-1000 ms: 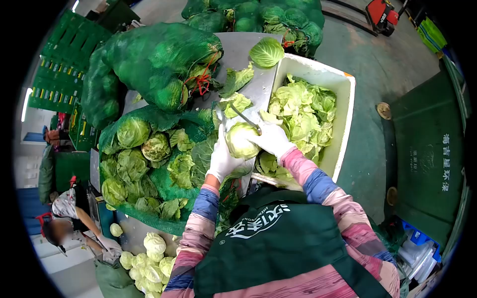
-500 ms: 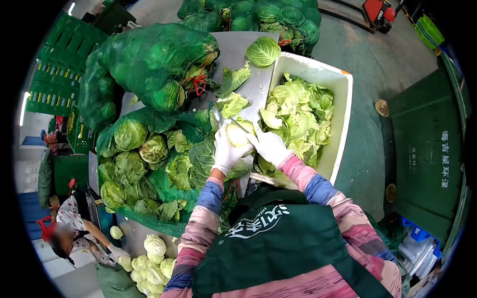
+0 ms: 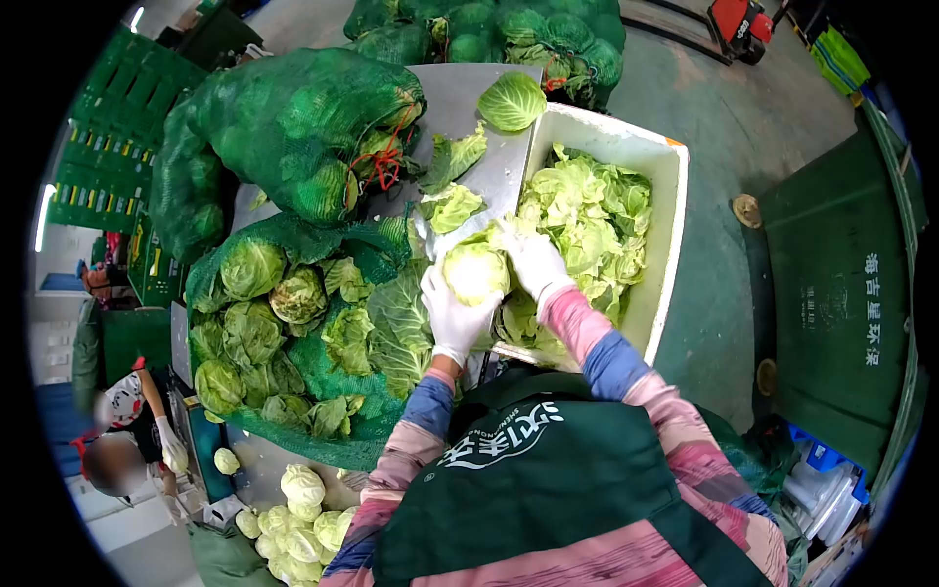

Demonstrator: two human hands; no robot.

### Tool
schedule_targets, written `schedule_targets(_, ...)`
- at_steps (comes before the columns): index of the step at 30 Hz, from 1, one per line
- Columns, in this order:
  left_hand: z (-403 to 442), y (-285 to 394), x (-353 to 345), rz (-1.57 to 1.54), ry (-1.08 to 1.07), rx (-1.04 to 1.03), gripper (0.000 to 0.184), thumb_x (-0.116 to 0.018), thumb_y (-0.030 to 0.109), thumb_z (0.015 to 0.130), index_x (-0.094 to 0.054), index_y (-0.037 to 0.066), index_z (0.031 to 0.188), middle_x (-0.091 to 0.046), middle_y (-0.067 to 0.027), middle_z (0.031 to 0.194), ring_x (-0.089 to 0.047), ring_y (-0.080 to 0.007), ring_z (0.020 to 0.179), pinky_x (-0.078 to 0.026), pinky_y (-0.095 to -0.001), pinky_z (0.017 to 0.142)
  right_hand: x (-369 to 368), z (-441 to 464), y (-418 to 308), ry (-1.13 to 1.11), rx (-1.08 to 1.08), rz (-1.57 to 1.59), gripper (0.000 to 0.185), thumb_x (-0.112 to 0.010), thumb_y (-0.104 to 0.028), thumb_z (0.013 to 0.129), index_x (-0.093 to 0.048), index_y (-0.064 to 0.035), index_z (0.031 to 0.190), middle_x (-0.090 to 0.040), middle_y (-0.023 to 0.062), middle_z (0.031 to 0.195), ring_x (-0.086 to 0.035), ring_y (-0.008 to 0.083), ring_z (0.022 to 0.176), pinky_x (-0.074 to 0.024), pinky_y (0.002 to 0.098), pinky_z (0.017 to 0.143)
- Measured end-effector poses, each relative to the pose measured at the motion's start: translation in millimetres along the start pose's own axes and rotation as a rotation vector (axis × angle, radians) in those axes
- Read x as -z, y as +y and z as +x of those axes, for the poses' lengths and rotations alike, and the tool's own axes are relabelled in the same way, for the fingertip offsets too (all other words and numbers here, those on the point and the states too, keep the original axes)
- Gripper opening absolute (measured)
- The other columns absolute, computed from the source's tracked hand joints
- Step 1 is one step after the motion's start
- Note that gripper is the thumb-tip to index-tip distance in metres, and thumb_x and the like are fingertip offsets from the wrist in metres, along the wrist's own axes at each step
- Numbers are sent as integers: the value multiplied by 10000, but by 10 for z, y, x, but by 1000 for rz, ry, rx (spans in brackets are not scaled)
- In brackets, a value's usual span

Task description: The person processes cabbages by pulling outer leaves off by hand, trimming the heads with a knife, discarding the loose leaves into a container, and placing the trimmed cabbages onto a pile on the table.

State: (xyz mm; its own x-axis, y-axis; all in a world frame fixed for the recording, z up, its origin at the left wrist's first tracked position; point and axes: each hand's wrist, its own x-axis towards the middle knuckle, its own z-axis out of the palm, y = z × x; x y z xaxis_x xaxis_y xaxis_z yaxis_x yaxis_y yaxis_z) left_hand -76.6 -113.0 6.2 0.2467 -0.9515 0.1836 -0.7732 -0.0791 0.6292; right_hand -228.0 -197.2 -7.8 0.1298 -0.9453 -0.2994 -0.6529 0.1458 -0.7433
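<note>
A pale trimmed cabbage (image 3: 476, 275) sits in my left hand (image 3: 458, 321), whose gloved fingers wrap its left and lower side. My right hand (image 3: 536, 262), also in a white glove, grips the cabbage at its upper right edge, where outer leaves stand out. No knife blade shows now; the right palm's inside is hidden. Loose leaves (image 3: 453, 207) lie on the metal table (image 3: 504, 168) just beyond. To the right, a white foam box (image 3: 675, 225) holds many torn leaves (image 3: 587, 210). On the left, an opened green net (image 3: 323, 364) carries whole cabbages (image 3: 252, 269).
Full net sacks of cabbages (image 3: 303, 127) lie at the far left and back. One cabbage (image 3: 512, 101) rests by the box's far corner. Trimmed cabbages (image 3: 293, 533) are heaped at lower left, near a co-worker (image 3: 132, 421). A large green bin (image 3: 831, 264) stands right.
The knife blade seen at the cabbage is out of sight. The cabbage has turned, its pale face upward, and my right hand has shifted up its right side. The co-worker's arm has moved back.
</note>
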Motion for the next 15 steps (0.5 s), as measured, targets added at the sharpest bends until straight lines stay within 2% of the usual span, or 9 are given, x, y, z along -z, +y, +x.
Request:
schedule_targets(3, -135, -145, 47, -101, 5, -108, 1004, -861, 305, 567, -323, 0, 1358, -387, -222, 1267, -400, -391, 1184, -336, -450, 1036, 50, 117, 337, -49, -75, -65, 484, -402, -509, 946, -672, -129, 1075, -659, 186, 995, -630, 372, 897, -483, 421, 813)
schedule_targets(5, -156, -102, 264, -247, -105, 205, 994, -861, 257, 595, -303, 55, 1392, -344, -207, 1313, -365, -345, 1240, -316, -424, 1074, 223, 91, 462, -119, -258, -27, 478, -397, -516, 946, -635, -168, 1171, -668, 184, 968, -634, 353, 888, -479, 419, 830)
schedule_targets(6, -141, -243, 330, -287, -162, 224, 991, -858, 259, 604, -298, 66, 1398, -334, -203, 1320, -369, -335, 1236, -319, -418, 1074, 112, 155, 782, 86, -114, -72, 463, -385, -506, 957, -569, -220, 1271, -676, 168, 904, -650, 322, 792, -500, 425, 757)
schedule_targets(7, -115, -350, 369, -328, -214, 243, 989, -856, 261, 612, -293, 77, 1404, -324, -199, 1328, -372, -324, 1231, -322, -411, 1074, 368, 38, 604, 23, -230, -41, 505, -370, -478, 973, -416, -212, 1401, -660, 169, 802, -637, 296, 679, -508, 423, 646)
schedule_targets(9, -66, -428, 327, -313, -218, 221, 984, -857, 267, 611, -301, 72, 1399, -341, -199, 1316, -385, -329, 1221, -331, -410, 1065, 276, 121, 669, 213, -128, -388, 580, -375, -447, 983, -258, -150, 1467, -629, 158, 699, -602, 287, 579, -491, 413, 548)
schedule_targets(10, -5, -424, 295, -306, -230, 190, 979, -858, 274, 610, -309, 68, 1394, -358, -200, 1303, -397, -334, 1210, -340, -408, 1056, 335, 43, 559, 92, -58, -210, 642, -370, -456, 981, -185, -97, 1479, -631, 164, 677, -601, 319, 572, -491, 428, 548)
schedule_targets(13, 126, -290, 161, -185, -186, 79, 965, -864, 298, 599, -341, 70, 1378, -391, -196, 1280, -399, -343, 1211, -344, -413, 1045, 81, -151, 267, 20, 435, -121, 608, -387, -461, 969, -198, -199, 1484, -638, 190, 708, -618, 363, 608, -495, 454, 578)
schedule_targets(14, 153, -281, 119, -165, -150, 84, 968, -875, 330, 574, -370, 19, 1339, -453, -202, 1223, -443, -353, 1175, -379, -422, 1007, 194, -254, 10, -140, 374, -268, 598, -389, -473, 959, -232, -216, 1475, -642, 200, 727, -626, 370, 631, -503, 447, 603)
schedule_targets(15, 163, -298, 89, -165, -150, 86, 968, -875, 330, 574, -370, 19, 1339, -453, -202, 1223, -443, -353, 1175, -379, -422, 1007, 116, -267, -53, -85, 504, -270, 611, -400, -470, 953, -240, -189, 1472, -635, 200, 701, -624, 369, 625, -502, 451, 593)
